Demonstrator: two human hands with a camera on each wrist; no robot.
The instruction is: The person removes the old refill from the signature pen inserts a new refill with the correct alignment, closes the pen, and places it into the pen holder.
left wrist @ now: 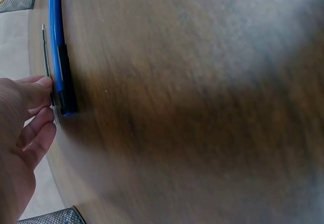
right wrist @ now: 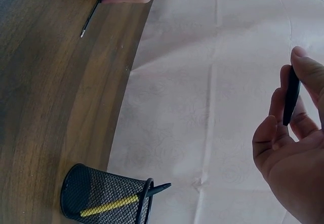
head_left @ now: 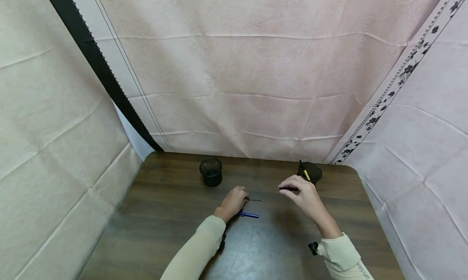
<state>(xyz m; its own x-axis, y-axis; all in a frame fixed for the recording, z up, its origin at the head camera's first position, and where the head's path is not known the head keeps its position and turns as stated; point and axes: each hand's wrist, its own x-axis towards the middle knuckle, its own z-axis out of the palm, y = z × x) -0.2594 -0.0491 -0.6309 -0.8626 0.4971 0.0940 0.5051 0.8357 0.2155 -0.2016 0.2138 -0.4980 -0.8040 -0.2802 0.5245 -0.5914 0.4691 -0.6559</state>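
Slim dark refill (head_left: 257,200) pinched in the left hand (head_left: 232,202) and tapered black piece (right wrist: 292,96) held in the right hand (head_left: 303,194) are over a brown wood-grained table (head_left: 161,227), with a blue pen (head_left: 250,215) beside the refill, two black mesh cups (head_left: 211,176) near the far edge, creased pale cloth (head_left: 234,68) behind and at both sides.

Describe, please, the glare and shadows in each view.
Head view: pale glare on the brown wood-grain table, lower middle; left wrist view: a broad shadow runs rightward from the blue-and-black pen, with whitish glare above; right wrist view: no strong glare, but the black tapered object shows little detail.
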